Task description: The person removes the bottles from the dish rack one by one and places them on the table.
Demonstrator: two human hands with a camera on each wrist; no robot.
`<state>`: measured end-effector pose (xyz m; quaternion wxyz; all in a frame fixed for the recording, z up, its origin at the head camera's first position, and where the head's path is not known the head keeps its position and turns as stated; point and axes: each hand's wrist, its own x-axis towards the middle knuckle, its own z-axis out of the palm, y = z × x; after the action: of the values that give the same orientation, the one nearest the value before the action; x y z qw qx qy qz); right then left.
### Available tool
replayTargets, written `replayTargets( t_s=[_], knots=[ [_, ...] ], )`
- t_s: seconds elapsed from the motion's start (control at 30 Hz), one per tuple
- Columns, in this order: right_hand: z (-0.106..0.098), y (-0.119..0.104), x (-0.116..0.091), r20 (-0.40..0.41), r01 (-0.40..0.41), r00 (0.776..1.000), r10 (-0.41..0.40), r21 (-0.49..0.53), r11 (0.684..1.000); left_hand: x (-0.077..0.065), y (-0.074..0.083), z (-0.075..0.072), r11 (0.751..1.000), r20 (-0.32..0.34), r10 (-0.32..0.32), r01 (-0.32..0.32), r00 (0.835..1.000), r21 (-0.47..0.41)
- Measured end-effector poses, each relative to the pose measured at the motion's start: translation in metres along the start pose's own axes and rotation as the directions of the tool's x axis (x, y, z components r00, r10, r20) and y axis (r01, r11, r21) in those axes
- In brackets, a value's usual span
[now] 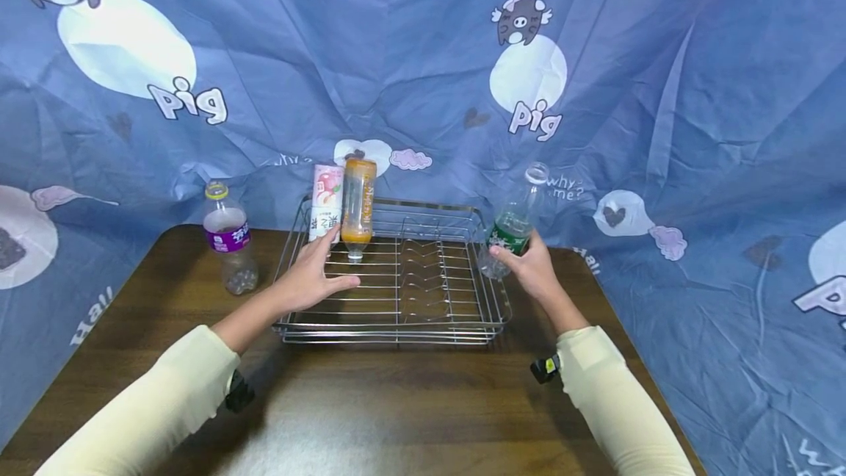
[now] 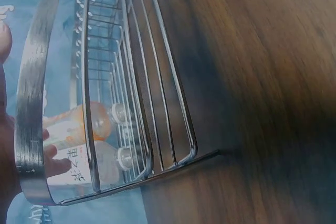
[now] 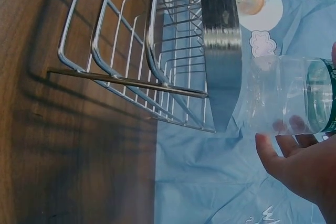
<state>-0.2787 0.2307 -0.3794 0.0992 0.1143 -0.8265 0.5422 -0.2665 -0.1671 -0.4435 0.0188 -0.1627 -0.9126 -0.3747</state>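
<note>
One wood-grained bench spans the near side and bears a wire rack whose metal rods look stiff. Over the rack's left part, the left hand is spread and grasps nothing; whether its fingertips touch the pink-and-white bottle is hard to tell from these angles. At the rack's right side, the right hand grips the green-labelled bottle, mouth up and leaning, its base near the rim. It looks drained and uncapped, so it should be light, its thin plastic likely to dent or slip under a hard squeeze; the label band round its middle seems the best hold. Left of the rack stands the purple-labelled bottle. Farther back, the pink-and-white bottle and an orange bottle rest cap-down in the rack, before a blue cloth.
</note>
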Motion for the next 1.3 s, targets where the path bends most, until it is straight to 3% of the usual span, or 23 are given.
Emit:
replayTargets(
  t_s=[0.33, 0.6, 0.93, 1.3],
  knots=[
    [-0.002, 0.0, 0.0, -0.032, 0.002, 0.999, -0.003, -0.026, 1.0, -0.01, -0.005, -0.006, 0.999, -0.041, -0.032, 0.033, 0.999, 0.006],
    [-0.005, 0.036, 0.014, -0.065, -0.032, 0.997, 0.031, -0.015, 0.999, -0.016, -0.009, -0.014, 0.999, -0.102, -0.007, 0.01, 0.995, 0.031],
    [-0.009, -0.003, -0.002, -0.09, -0.017, 0.996, 0.014, -0.03, 0.999, -0.022, -0.017, -0.026, 0.999, -0.118, -0.018, 0.023, 0.993, 0.043],
    [-0.015, 0.001, -0.003, -0.093, -0.013, 0.996, 0.01, -0.03, 0.999, -0.028, -0.025, -0.034, 0.999, -0.106, -0.044, 0.046, 0.993, 0.017]
  ],
)
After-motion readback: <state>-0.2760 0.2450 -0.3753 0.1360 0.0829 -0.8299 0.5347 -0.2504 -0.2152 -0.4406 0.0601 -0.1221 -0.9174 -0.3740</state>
